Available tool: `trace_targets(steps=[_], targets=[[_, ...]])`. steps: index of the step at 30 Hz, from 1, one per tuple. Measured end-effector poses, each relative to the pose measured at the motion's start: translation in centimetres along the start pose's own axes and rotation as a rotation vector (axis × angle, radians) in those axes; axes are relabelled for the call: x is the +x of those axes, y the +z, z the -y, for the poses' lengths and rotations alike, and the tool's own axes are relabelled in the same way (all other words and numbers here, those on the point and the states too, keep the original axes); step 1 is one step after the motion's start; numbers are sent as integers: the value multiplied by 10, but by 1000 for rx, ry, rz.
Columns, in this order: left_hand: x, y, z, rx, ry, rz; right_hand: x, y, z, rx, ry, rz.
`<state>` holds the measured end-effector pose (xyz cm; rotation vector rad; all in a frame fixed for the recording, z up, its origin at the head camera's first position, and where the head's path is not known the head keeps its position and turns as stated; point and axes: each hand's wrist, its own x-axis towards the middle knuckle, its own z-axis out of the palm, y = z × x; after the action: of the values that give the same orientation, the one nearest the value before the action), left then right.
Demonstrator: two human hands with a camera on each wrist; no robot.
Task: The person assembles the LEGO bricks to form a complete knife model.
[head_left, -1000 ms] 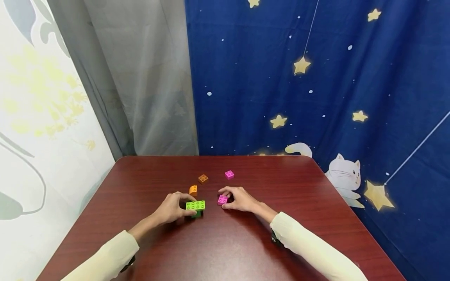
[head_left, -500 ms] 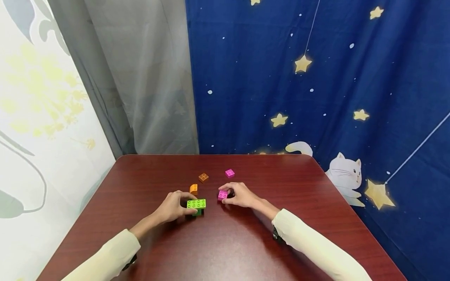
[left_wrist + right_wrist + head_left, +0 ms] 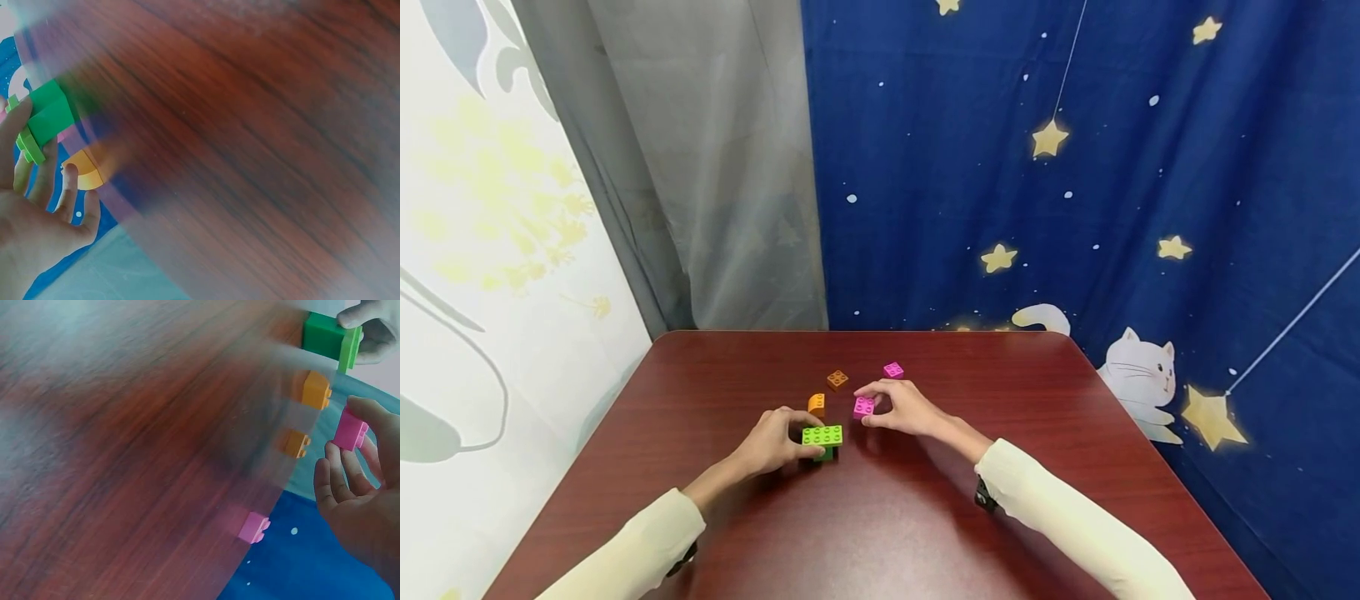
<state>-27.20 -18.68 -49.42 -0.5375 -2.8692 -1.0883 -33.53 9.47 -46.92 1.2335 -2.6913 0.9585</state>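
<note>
My left hand [image 3: 771,442] grips a light green toy building brick [image 3: 822,435] that sits on top of a darker green block [image 3: 53,112]. Between thumb and fingers of my right hand [image 3: 906,407] is a pink square brick [image 3: 863,407], studs up, just right of and beyond the green stack. In the right wrist view this pink brick [image 3: 350,430] shows above the tabletop. An orange brick with a curved top [image 3: 817,404] stands right behind my left fingers.
Farther back on the dark red-brown table [image 3: 880,517] lie a brown-orange square brick [image 3: 837,380] and a second pink brick [image 3: 893,370]. A blue star-patterned curtain [image 3: 940,208] and a grey curtain [image 3: 737,208] hang behind the table.
My right hand has lifted the pink brick and carried it left and away from me, toward the green stack's side. The left hand keeps its hold with hardly any motion.
</note>
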Motion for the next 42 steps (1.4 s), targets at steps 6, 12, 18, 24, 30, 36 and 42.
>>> trace_targets(steps=[6,12,18,24,30,36,42], targets=[[-1,0,-3,-6,-22,-6,7,1,8,44,-4,11],[-1,0,-3,8,-4,-19,12,1,19,43,-4,23],[1,0,-1,31,-5,-30,17,6,23,73,-34,52],[3,-1,-2,32,18,-32,20,12,26,121,-57,71],[2,0,-1,31,23,-32,20,18,33,80,-76,74],[3,-1,-1,33,21,-30,21,24,36,59,-97,81],[4,-1,0,30,19,-12,22,30,37,35,-129,90]])
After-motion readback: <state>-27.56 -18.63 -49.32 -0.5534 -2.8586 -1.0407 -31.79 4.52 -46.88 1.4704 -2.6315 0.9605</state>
